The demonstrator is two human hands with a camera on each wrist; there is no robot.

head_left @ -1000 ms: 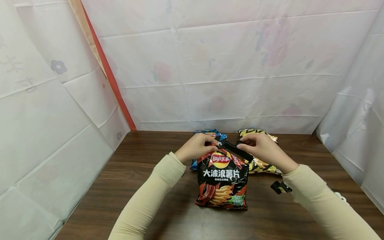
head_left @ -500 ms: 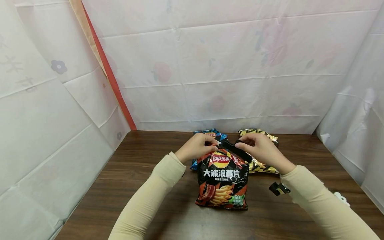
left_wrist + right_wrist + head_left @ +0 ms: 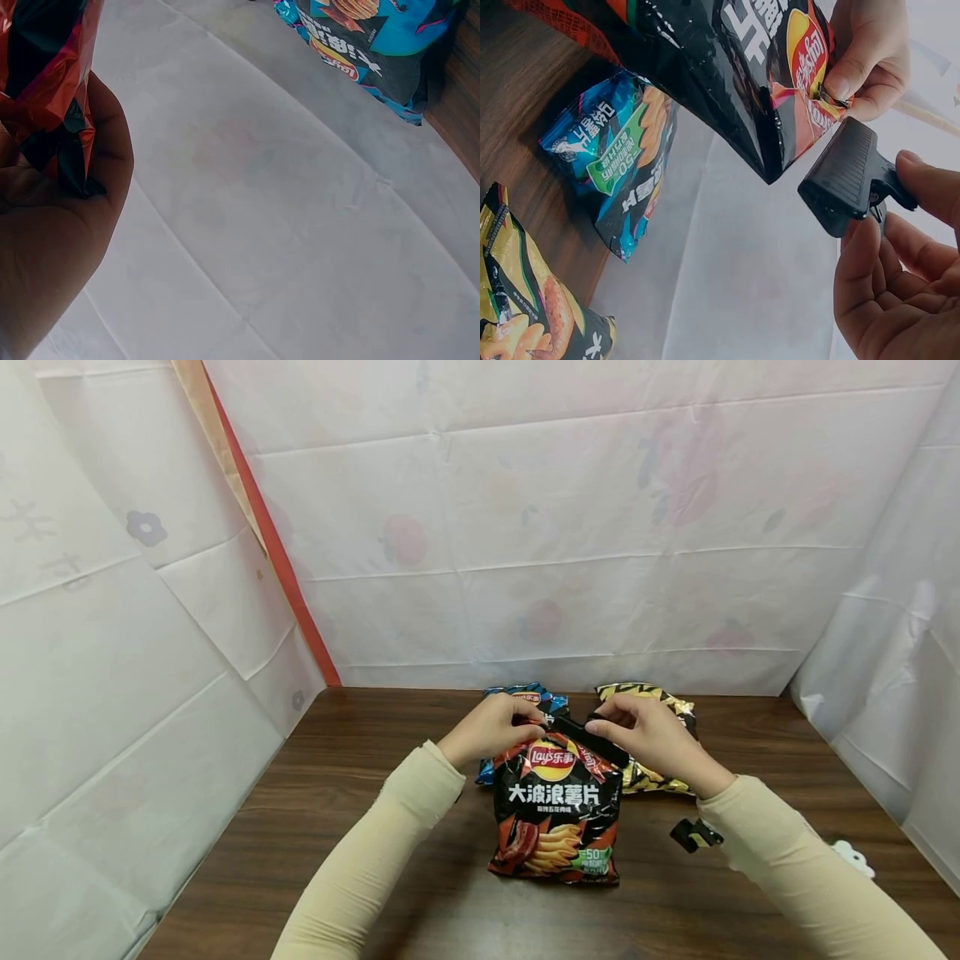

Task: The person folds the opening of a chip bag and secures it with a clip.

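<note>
My left hand [image 3: 491, 727] pinches the folded-over top corner of a black and red potato chip bag [image 3: 557, 810], which hangs front side toward me. In the left wrist view the bag's crinkled red and black edge [image 3: 71, 135] lies between thumb and fingers. My right hand [image 3: 660, 739] holds a wide black bag clip [image 3: 840, 176] by its handles, thumb on one side and fingertips on the other. The clip's long edge is close beside the folded bag top in the right wrist view.
Behind the held bag, a blue chip bag [image 3: 622, 146] and a yellow chip bag [image 3: 536, 292] lie on the wooden table [image 3: 360, 752]. A small black object [image 3: 696, 835] shows beside the right sleeve. A white scalloped object [image 3: 853, 858] lies at the right. Pale sheets [image 3: 562, 527] hang around.
My right hand has shifted slightly left with the clip, toward the bag's top. The left hand and the bag stay in place. More of the white object shows past the right sleeve.
</note>
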